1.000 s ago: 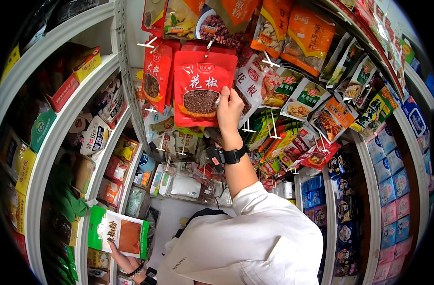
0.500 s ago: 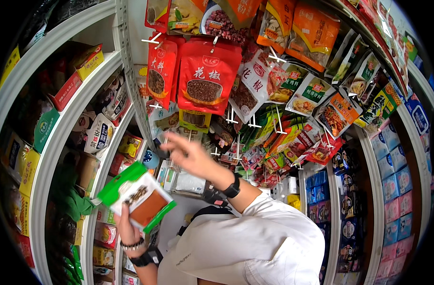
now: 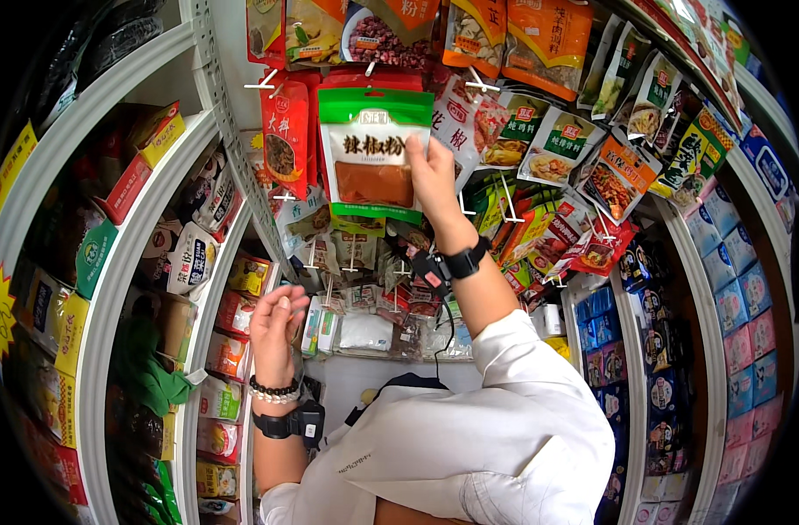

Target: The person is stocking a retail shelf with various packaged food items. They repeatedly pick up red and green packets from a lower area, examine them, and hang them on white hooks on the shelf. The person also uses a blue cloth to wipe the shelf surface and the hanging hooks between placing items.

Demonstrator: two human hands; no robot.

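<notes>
My right hand (image 3: 433, 175) grips the right edge of a flat packet of reddish-brown spice powder (image 3: 371, 182), its thumb over the front. The packet is white with green bands at top and bottom and a clear window showing the powder. It is held upright before the hanging display, covering most of a red spice pouch (image 3: 373, 80) behind it. Whether it touches that pouch or a hook, I cannot tell. My left hand (image 3: 278, 324) is raised lower and to the left, with loosely bent fingers and nothing in them.
Red pouches (image 3: 284, 140), orange packets (image 3: 546, 48) and seasoning packets (image 3: 561, 144) hang around on white hooks (image 3: 481, 80) that jut outward. Packed shelves (image 3: 141, 219) rise at the left. More shelves with blue and pink packs (image 3: 739, 306) stand at the right.
The spice packet has passed from my left hand to my right and been raised to the upper middle of the display. My left hand is now free of it.
</notes>
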